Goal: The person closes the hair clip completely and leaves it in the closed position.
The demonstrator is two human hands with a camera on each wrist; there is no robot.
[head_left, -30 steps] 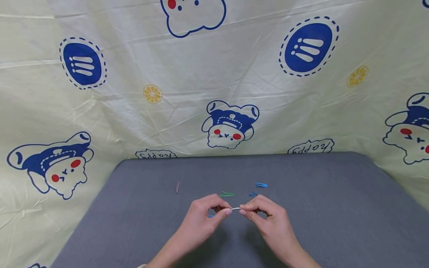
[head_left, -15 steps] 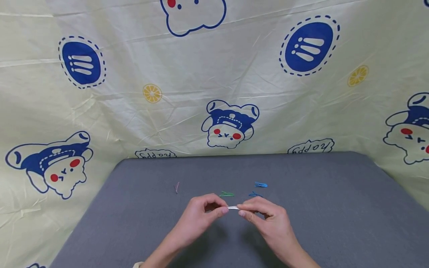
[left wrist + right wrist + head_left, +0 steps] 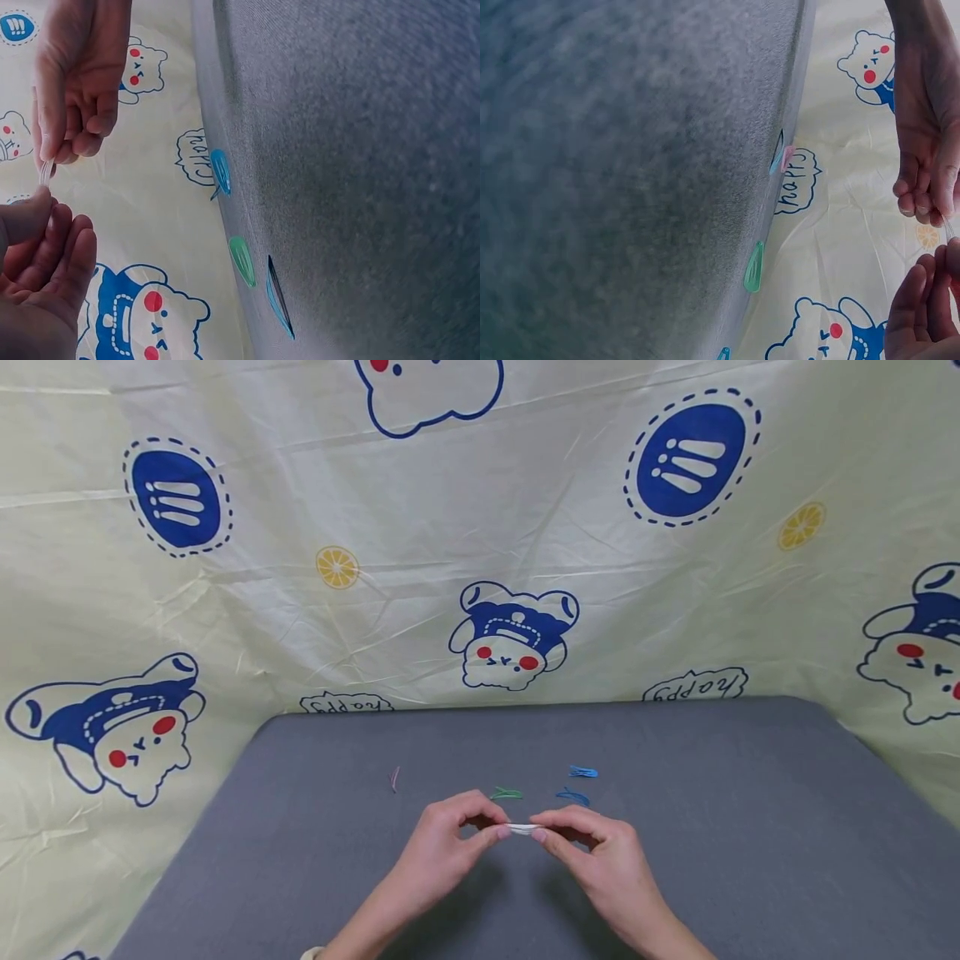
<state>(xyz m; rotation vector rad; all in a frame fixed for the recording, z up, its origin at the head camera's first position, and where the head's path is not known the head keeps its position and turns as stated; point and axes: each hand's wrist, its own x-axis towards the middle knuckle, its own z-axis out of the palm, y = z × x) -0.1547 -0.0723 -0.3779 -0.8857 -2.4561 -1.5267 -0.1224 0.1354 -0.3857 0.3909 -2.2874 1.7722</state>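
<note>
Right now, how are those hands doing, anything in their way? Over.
Left hand, right hand: both pinching slim white strip. Green teardrop-shaped clip lying beyond, on grey fabric-covered table. No obstruction seen.

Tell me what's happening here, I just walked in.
A person's left hand and right hand each pinch one end of a slim white clip-like piece above a grey fabric-covered table. Beyond them lie a narrow pink clip, a teardrop-shaped green clip and two slender blue clips. The wrist views show another, light-blue clip.
</note>
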